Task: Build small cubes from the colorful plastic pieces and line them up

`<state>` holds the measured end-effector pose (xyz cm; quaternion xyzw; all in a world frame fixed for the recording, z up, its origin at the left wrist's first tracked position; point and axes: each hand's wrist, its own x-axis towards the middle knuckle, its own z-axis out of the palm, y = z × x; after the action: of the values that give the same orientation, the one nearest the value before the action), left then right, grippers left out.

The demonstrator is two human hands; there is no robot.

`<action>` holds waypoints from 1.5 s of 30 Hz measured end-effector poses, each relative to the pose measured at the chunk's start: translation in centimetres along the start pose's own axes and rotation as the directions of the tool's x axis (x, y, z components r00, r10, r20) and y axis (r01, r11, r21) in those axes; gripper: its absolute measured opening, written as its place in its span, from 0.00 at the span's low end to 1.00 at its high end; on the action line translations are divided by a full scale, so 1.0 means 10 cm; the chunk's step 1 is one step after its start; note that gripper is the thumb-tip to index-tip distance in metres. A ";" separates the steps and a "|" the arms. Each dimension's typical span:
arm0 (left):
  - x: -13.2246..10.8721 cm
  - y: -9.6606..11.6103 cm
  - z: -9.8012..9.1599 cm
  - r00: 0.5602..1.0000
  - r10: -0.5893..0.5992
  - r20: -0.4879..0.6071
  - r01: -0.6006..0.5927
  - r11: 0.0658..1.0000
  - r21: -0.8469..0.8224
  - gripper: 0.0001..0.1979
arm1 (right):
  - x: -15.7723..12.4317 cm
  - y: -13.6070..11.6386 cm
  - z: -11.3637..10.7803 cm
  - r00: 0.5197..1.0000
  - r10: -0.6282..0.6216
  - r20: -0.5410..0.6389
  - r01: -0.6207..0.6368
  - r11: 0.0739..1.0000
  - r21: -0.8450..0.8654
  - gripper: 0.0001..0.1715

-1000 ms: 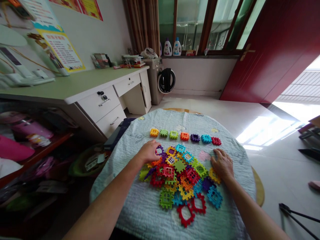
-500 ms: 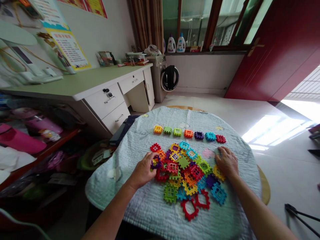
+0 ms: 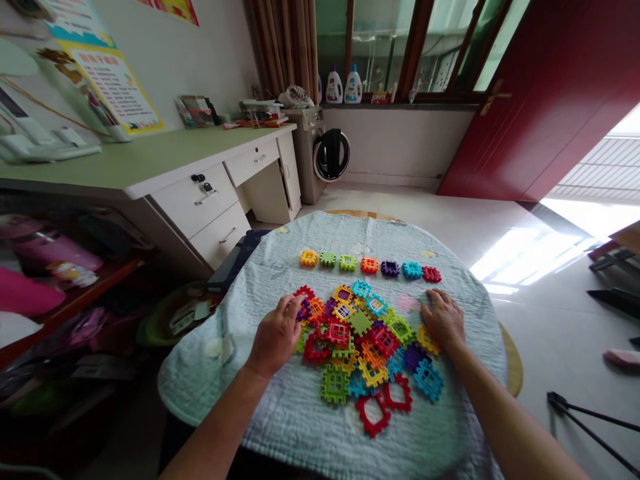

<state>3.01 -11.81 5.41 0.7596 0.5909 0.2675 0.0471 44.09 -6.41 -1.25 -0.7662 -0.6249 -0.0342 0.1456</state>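
Head view shows left hand (image 3: 274, 339) half-curled, purple piece (image 3: 303, 311) at its fingertips, hold unclear.

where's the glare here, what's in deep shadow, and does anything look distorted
Head view: glare whitens the floor at right; head view: deep shadow dims the shelf at left; head view: the red door slants, probably wide-angle distortion.

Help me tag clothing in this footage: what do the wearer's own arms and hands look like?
The left forearm and right forearm show no sleeve, watch, bracelet or clear markings as far as the picture's edge. The left hand and right hand wear no gloves; rings are too small to tell.
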 end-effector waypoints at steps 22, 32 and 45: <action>0.06 0.06 -0.05 0.995 -0.070 0.074 0.084 0.975 -0.204 0.28 | 0.00 0.01 0.01 1.000 0.000 -0.022 0.000 1.000 0.018 0.24; 0.25 0.51 0.19 0.946 0.237 0.221 -0.167 0.942 -0.292 0.29 | -0.01 0.01 0.01 0.999 -0.007 -0.031 0.008 1.000 0.023 0.23; 0.23 -0.09 -0.04 0.941 0.019 0.338 -0.034 0.999 0.038 0.28 | 0.00 0.06 0.06 0.998 -0.038 -0.056 0.039 0.999 0.010 0.23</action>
<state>2.40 -9.51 6.18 0.8029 0.5695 0.1212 0.1275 44.57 -6.35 -1.94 -0.7519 -0.6355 -0.0551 0.1666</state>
